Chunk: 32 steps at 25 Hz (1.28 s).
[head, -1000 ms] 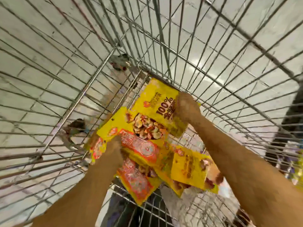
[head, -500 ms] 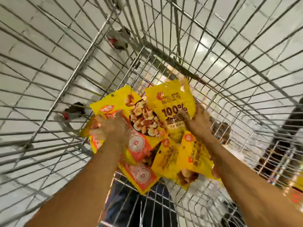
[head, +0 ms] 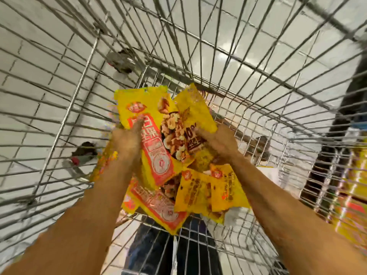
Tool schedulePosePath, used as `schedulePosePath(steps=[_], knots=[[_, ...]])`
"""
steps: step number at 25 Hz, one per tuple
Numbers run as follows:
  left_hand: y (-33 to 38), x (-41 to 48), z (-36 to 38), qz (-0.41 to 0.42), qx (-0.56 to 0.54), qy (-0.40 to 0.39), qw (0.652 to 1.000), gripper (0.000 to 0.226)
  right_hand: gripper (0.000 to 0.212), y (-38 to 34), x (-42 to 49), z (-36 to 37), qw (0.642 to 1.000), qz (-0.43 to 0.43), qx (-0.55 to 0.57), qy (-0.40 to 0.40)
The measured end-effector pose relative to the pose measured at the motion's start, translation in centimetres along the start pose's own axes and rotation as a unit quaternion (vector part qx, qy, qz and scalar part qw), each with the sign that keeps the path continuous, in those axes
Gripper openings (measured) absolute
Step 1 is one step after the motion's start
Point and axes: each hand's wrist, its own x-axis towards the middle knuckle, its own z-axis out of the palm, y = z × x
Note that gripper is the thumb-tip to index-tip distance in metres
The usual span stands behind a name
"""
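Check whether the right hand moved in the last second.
Yes: the right hand, gripping the yellow packet, has pulled back from the cart's far bar, toward the person.

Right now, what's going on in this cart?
A person is reaching into a wire shopping cart with both bare hands, sorting through a pile of yellow snack packets. The left hand lies on a red-banded packet with one finger stretched along it. Blur hides its grip. The right hand curls round the lower edge of a nut-picture packet. All the packets are inside the cart.
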Motion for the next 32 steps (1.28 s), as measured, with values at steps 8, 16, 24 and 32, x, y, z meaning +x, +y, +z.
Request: schedulePosePath(steps=[8, 16, 24, 32], knots=[[14.5, -5.7, -7.8, 0.174, -0.038, -0.197, 0.964, 0.018, 0.026, -6.0, -13.3, -14.3, 0.965, -0.036, 0.181, 0.186], [28.6, -19.8, -17.1, 0.308, -0.13, -0.323, 0.885, 0.015, 0.012, -8.4, -37.7, -23.9, 0.797, -0.136, 0.414, 0.418], [30.8, -45.0, -20.8, 0.475, -0.193, -0.464, 0.723, 0.016, 0.02, 0.5, -65.2, -23.5, 0.65, -0.157, 0.432, 0.605], [17.8, -68.1, -20.0, 0.489, -0.139, -0.656, 0.557, 0.023, 0.021, 11.9, -87.4, -12.8, 0.427, -0.045, 0.496, 0.755]])
